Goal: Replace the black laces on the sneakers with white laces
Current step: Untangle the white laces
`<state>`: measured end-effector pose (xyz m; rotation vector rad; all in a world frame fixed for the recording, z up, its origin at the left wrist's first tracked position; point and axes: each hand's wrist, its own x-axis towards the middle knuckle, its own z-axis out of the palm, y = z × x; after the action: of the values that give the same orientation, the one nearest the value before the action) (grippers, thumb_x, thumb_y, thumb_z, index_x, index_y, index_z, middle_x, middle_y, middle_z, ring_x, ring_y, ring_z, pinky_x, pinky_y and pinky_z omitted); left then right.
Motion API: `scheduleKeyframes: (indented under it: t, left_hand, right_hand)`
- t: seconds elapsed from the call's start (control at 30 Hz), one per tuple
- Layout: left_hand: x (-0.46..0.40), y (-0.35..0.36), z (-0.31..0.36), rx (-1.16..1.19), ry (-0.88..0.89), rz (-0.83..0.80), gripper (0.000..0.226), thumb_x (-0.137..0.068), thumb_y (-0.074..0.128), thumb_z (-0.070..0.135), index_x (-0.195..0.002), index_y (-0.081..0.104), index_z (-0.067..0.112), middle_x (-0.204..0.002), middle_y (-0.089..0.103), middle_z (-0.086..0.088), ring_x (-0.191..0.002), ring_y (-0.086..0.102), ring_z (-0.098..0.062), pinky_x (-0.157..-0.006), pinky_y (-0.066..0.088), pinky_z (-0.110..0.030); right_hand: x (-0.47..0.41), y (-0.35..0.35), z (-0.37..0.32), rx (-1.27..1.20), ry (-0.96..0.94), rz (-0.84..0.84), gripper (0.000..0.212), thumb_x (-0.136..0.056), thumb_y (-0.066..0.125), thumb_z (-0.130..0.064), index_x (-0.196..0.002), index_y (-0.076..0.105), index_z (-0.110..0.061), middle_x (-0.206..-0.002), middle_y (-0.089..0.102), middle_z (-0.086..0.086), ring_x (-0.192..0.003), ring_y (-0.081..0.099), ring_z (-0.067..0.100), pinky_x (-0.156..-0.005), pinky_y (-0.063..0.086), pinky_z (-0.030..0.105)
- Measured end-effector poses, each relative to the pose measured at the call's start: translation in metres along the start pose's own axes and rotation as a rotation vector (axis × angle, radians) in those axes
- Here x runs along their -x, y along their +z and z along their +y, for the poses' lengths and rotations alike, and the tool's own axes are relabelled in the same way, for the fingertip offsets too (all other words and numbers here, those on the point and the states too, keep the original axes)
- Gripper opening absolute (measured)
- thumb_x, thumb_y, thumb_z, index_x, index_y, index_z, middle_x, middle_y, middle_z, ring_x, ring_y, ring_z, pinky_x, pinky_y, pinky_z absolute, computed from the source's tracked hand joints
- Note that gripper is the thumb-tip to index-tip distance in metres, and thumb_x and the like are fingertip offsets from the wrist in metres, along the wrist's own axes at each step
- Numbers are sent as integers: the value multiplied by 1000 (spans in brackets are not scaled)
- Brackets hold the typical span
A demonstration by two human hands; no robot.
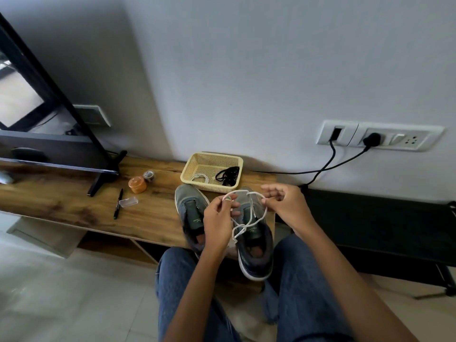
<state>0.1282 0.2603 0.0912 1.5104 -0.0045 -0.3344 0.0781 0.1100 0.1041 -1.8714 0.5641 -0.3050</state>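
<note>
Wooden bench (61,201) against a pale wall carries two grey sneakers (251,233) side by side at its front edge, w/ a white lace (249,219) rising from the right one into loops. Left hand (218,218) pinches one loop, right hand (283,206) pinches the other, both above the shoe. Just behind, a yellow basket (212,159) holds black laces (228,176) & prob. another white lace (199,178); orange jar (137,185) & pen (118,203) lie left.
</note>
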Motion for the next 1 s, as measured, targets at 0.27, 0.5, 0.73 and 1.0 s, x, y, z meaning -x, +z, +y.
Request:
scheduleKeyframes:
  t: [0.27, 0.5, 0.73, 1.0]
  left_hand:
    - [-7, 0, -12, -295, 123, -164, 35, -86, 62, 39, -120, 60, 30, -119, 60, 4, -108, 58, -10, -93, 48, -29]
    - [-4, 8, -10, -474, 259, -305, 30, -87, 52, 50, -103, 68, 31, -93, 70, 4, -89, 64, -17, -80, 52, -46]
    - [-1, -1, -12, -290, 175, -284, 23, -98, 50, 17, -85, 69, 19, -78, 64, -6, -70, 57, -10, -67, 43, -23]
    - [-5, -10, -17, -225, 162, -135, 20, -97, 52, 19, -88, 69, 23, -59, 56, 13, -62, 50, -4, -66, 43, -26]
  right_hand:
    - [7, -1, -11, -72, -39, -62, 13, -86, 67, -8, -90, 73, -19, -82, 72, -2, -72, 65, 3, -66, 48, 15]
    - [11, -6, -24, -183, -57, -152, 15, -88, 63, -5, -88, 73, -17, -83, 71, 2, -73, 64, 8, -70, 54, 22]
    - [1, -22, -16, -369, 15, 204, 17, -91, 59, -2, -91, 69, -15, -87, 67, 10, -70, 62, 15, -66, 55, 20]
    - [-3, -30, 3, -110, 62, 350, 19, -89, 57, -2, -88, 67, -18, -85, 65, 0, -77, 59, 11, -74, 51, 29]
